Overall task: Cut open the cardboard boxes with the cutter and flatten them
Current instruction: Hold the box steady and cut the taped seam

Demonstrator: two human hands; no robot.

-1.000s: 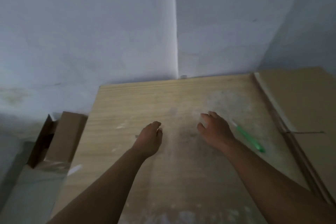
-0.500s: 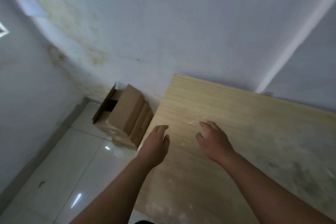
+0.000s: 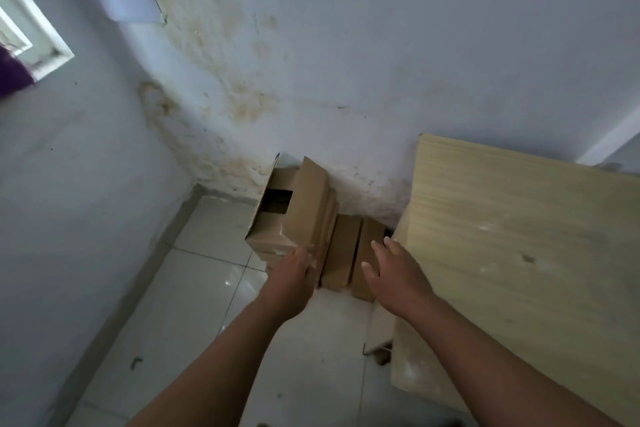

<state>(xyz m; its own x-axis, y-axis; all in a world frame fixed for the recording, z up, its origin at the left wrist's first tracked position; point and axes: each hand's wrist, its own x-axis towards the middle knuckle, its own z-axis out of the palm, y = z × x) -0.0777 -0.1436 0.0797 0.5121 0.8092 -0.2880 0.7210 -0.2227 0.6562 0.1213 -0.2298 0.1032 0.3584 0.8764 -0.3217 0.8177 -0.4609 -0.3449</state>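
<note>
Left hand (image 3: 291,282), right hand (image 3: 394,274) now off table (image 3: 519,253), over cardboard boxes (image 3: 308,211).

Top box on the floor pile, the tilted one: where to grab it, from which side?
Probably the near end of the top box, a palm on each long side, coming from the person's side. It lies tilted atop the pile, length running toward the wall. Avoid the open left end: a loose flap there. The left hand and right hand are open and empty.
</note>
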